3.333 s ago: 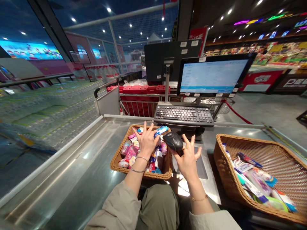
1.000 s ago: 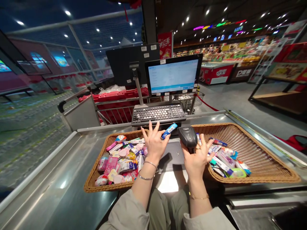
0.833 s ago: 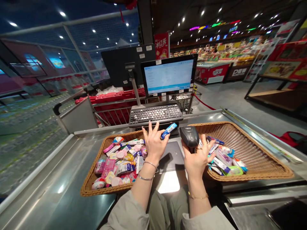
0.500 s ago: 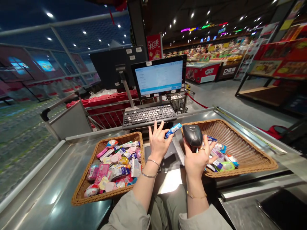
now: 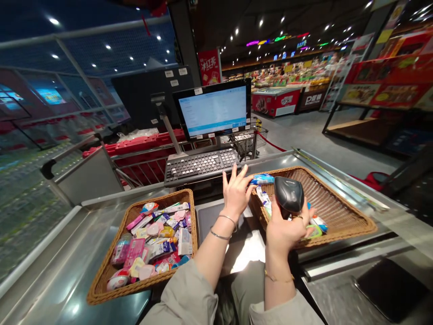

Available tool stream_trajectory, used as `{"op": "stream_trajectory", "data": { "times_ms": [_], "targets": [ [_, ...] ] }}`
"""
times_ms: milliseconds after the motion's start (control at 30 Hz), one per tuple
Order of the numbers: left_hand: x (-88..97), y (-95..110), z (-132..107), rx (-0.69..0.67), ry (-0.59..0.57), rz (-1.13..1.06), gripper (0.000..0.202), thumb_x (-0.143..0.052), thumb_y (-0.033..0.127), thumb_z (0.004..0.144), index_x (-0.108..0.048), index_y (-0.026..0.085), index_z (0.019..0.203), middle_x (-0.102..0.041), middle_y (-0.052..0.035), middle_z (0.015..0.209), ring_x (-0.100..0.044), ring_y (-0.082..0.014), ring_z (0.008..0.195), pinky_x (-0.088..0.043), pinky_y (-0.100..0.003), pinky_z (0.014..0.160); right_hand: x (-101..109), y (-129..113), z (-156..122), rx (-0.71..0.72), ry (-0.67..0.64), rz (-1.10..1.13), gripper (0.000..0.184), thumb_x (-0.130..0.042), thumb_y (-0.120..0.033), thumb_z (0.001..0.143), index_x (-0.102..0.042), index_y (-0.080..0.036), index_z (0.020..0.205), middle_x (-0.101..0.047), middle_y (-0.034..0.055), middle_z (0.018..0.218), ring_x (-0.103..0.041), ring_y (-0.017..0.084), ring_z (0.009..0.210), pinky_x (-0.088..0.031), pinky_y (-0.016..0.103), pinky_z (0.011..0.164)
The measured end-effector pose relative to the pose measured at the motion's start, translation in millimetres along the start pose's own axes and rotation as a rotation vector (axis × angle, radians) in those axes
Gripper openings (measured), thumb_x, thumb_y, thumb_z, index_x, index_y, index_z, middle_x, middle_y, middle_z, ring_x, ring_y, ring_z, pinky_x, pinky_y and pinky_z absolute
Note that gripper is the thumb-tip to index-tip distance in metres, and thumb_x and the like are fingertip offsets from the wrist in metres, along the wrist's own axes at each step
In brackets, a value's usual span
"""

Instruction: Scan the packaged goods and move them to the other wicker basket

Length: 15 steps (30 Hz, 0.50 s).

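Note:
Between thumb and finger, my left hand [image 5: 236, 193] pinches a small blue packet [image 5: 262, 179], its other fingers spread. The packet is over the near left edge of the right wicker basket [image 5: 341, 194]. My right hand [image 5: 286, 229] grips a black handheld barcode scanner [image 5: 289, 195], its head up beside the packet's right end. Below the scanner, several small packaged items [image 5: 318, 223] lie in that basket, partly hidden by my hand. The left wicker basket [image 5: 93, 289] is filled with many small packages, pink, white and blue ones among them.
A black keyboard [image 5: 203, 166] and a lit monitor [image 5: 213, 110] stand ahead beyond the metal counter [image 5: 72, 253]. A dark flat object [image 5: 392, 289] lies at the lower right. Behind are a shopping cart [image 5: 248, 142] and a red freezer [image 5: 275, 101].
My left hand has moved right with the blue packet, from in front of the keyboard to the right basket's edge. The scanner has shifted right too. The view has turned slightly.

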<state>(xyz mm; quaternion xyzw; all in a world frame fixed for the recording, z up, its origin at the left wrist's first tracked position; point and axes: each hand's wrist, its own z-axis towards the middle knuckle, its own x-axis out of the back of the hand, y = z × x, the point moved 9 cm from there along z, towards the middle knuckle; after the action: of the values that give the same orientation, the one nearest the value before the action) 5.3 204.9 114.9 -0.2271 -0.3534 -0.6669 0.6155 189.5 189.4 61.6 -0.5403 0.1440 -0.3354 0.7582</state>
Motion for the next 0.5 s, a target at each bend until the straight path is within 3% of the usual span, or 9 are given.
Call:
{"op": "stream_trajectory", "data": {
  "times_ms": [100, 200, 333, 500],
  "targets": [
    [-10.4, 11, 9, 0.018, -0.044, 0.007, 0.044, -0.058, 0.038, 0.098, -0.057, 0.029, 0.141, -0.042, -0.0025, 0.161, -0.022, -0.0313, 0.155, -0.021, -0.067, 0.124, 2, 3, 2, -0.014, 0.035, 0.017, 0.071, -0.068, -0.068, 0.078, -0.066, -0.013, 0.124, -0.061, 0.0232, 0.140, -0.044, 0.046, 0.142, -0.014, 0.072, 0.118],
    [-6.7, 9, 9, 0.058, -0.036, -0.016, 0.056, -0.057, 0.039, 0.099, -0.044, 0.026, 0.152, -0.037, -0.0053, 0.163, -0.019, -0.0299, 0.156, -0.022, -0.062, 0.125, -1, 5, 2, -0.018, -0.003, 0.031, 0.073, -0.068, -0.067, 0.078, -0.065, -0.013, 0.126, -0.059, 0.0244, 0.142, -0.039, 0.047, 0.145, -0.011, 0.072, 0.119],
    [14.7, -16, -9, 0.130, 0.014, -0.078, 0.056, -0.057, 0.036, 0.098, -0.044, 0.025, 0.151, -0.038, -0.0082, 0.163, -0.021, -0.0315, 0.155, -0.024, -0.062, 0.125, -9, 1, -3, 0.013, -0.100, 0.032, 0.070, -0.067, -0.064, 0.082, -0.065, -0.010, 0.126, -0.057, 0.0269, 0.143, -0.034, 0.047, 0.148, -0.010, 0.072, 0.119],
    [50.9, -51, -55, 0.220, 0.060, -0.102, 0.056, -0.057, 0.035, 0.098, -0.043, 0.023, 0.151, -0.041, -0.0120, 0.161, -0.026, -0.0307, 0.154, -0.027, -0.061, 0.123, -15, -11, -17, 0.064, -0.191, 0.041, 0.061, -0.068, -0.062, 0.083, -0.069, -0.012, 0.118, -0.059, 0.0256, 0.141, -0.037, 0.045, 0.147, -0.012, 0.071, 0.120]
  ]
}}
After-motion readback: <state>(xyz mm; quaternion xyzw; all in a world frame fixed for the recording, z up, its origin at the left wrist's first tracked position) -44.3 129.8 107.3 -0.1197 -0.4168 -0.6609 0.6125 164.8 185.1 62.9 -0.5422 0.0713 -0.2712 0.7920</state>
